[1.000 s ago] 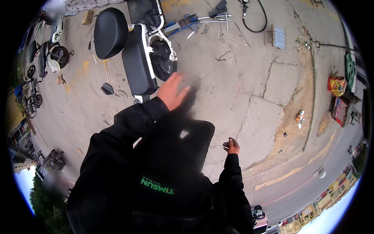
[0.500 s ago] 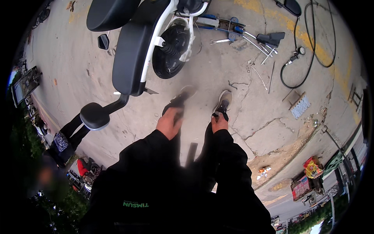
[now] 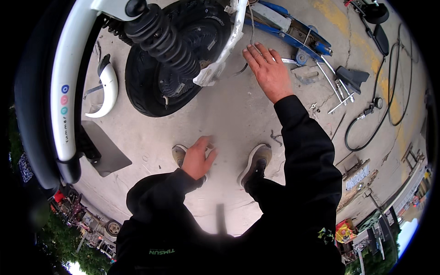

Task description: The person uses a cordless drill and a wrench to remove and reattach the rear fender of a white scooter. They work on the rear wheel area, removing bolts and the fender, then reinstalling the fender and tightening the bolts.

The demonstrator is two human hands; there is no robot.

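Observation:
A scooter's rear wheel (image 3: 137, 87) with a black tire stands ahead of me, a coiled black shock absorber (image 3: 162, 39) beside it. My right hand (image 3: 268, 73) reaches forward, fingers stretched out and holding nothing, right of the scuffed white frame arm (image 3: 224, 55). It covers part of a silver wrench (image 3: 288, 60), whose end shows near a blue floor jack (image 3: 293, 32); whether they touch I cannot tell. Above my left shoe (image 3: 179, 153), my left hand (image 3: 197, 158) hangs with loosely bent fingers, the thumb apart, nothing visible in it.
Silver rods (image 3: 332, 82) and a black pedal-like part (image 3: 352, 78) lie right of the jack. Farther right, a black hose with a gauge (image 3: 377, 102) loops over the concrete. A curved white fender piece (image 3: 107, 91) lies left of the wheel. The scooter's white frame (image 3: 64, 91) rises close on my left.
My view has come lower and closer to the scooter's wheel. My right hand has left my knee area and stretched forward toward the jack. My left hand remains low, near my left leg.

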